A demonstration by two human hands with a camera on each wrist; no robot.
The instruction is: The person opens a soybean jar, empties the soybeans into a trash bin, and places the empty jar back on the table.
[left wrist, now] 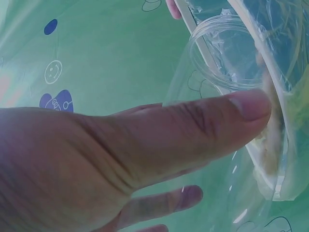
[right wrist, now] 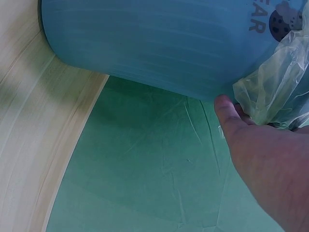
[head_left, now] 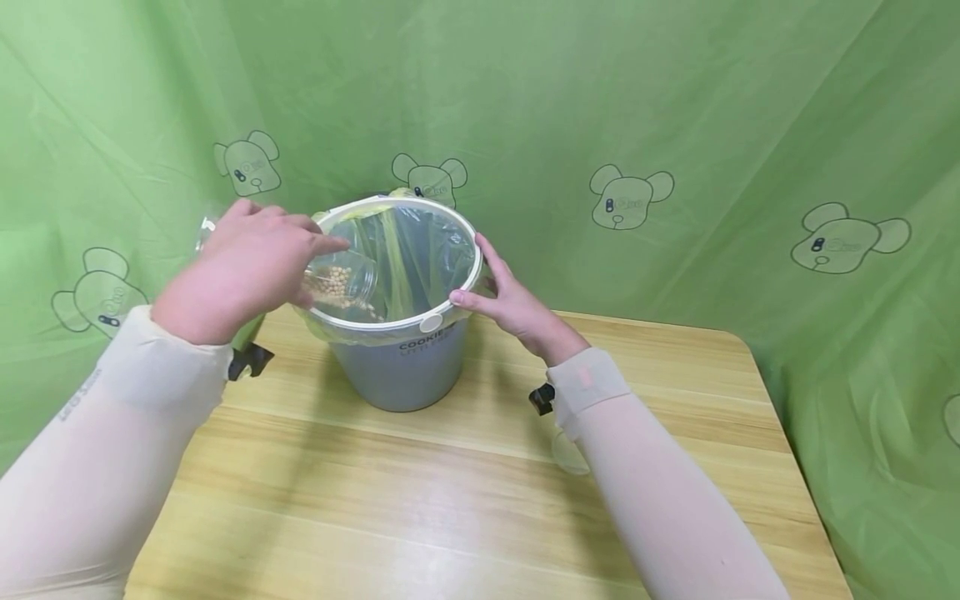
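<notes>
My left hand (head_left: pixel 243 262) grips a clear plastic jar (left wrist: pixel 222 82), tipped on its side with its mouth over the trash can (head_left: pixel 401 375). Pale round beans (head_left: pixel 336 282) lie inside the jar near its mouth, and some spill toward the can's near-left inner side. The can is grey-blue, with a white rim ring (head_left: pixel 375 326) holding a translucent yellowish trash bag (head_left: pixel 420 258) that lines it. At the right side of the rim, my right hand (head_left: pixel 517 308) holds on, thumb on top and other fingers outside. The bag's overhang (right wrist: pixel 270 87) shows beside that hand in the right wrist view.
The can stands toward the back of a wood-grain table (head_left: pixel 420 500) with a rounded far-right corner. A green curtain (head_left: pixel 540 83) with printed bear heads hangs behind and to the right of the table.
</notes>
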